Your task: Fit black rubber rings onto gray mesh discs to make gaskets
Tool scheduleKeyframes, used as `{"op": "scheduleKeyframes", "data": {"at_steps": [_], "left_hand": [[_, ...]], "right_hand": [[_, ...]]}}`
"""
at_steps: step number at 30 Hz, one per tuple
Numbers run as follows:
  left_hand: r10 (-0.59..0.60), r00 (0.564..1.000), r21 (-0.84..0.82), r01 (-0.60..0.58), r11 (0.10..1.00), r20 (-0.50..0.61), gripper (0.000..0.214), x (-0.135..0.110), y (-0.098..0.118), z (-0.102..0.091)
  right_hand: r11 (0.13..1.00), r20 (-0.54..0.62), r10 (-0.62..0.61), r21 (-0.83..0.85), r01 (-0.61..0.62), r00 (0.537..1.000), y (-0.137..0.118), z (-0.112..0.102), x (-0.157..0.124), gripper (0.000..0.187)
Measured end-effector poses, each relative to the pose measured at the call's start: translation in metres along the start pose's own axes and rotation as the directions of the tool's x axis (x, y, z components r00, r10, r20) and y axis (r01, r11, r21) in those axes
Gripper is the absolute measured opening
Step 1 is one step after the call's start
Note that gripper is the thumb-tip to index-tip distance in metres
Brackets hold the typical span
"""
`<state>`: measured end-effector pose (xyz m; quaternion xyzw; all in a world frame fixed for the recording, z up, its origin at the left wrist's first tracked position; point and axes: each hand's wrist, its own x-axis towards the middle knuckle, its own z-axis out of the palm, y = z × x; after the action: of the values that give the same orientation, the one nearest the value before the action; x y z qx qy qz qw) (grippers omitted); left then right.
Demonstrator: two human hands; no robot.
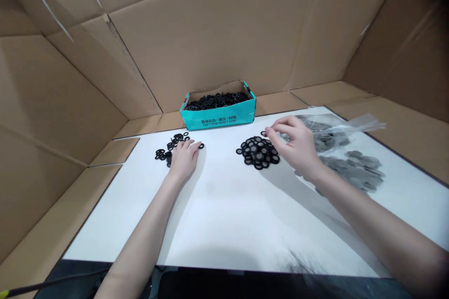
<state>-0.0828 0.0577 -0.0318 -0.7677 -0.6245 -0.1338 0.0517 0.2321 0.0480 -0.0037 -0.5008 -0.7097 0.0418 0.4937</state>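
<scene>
My left hand lies flat on the white table, fingers stretched out over a scatter of small black rubber rings. My right hand hovers just right of a pile of black rings with grey mesh centres. Its fingertips are pinched together above that pile; what they hold is too small to name. Behind and right of this hand lie grey mesh discs, some spilling from a clear plastic bag.
A teal cardboard box full of black rings stands at the back of the table. Brown cardboard walls enclose the table on the left, back and right. A dark edge runs along the table's near side.
</scene>
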Motion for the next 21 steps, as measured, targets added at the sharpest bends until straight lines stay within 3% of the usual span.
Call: {"op": "scheduleKeyframes", "data": {"at_steps": [6, 12, 17, 21], "left_hand": [[0.01, 0.999, -0.01, -0.011, 1.0, -0.05, 0.024, 0.0, 0.008, 0.007], [0.006, 0.998, -0.015, -0.007, 1.0, -0.065, 0.02, 0.001, 0.009, 0.005], [0.031, 0.997, -0.039, -0.034, 0.999, -0.074, 0.015, 0.001, 0.009, 0.003], [0.052, 0.994, -0.05, -0.057, 0.997, -0.094, 0.018, -0.001, 0.01, 0.002]], "right_hand": [[0.998, 0.023, -0.035, -0.045, 0.036, 0.999, 0.003, -0.031, -0.009, 0.026], [0.983, -0.037, 0.02, -0.181, -0.027, 0.999, 0.031, -0.059, -0.029, 0.018], [0.936, 0.064, 0.158, -0.328, -0.129, 0.985, 0.057, -0.072, -0.048, 0.012], [0.876, 0.123, 0.19, -0.468, -0.112, 0.974, 0.074, -0.072, -0.057, 0.014]]}}
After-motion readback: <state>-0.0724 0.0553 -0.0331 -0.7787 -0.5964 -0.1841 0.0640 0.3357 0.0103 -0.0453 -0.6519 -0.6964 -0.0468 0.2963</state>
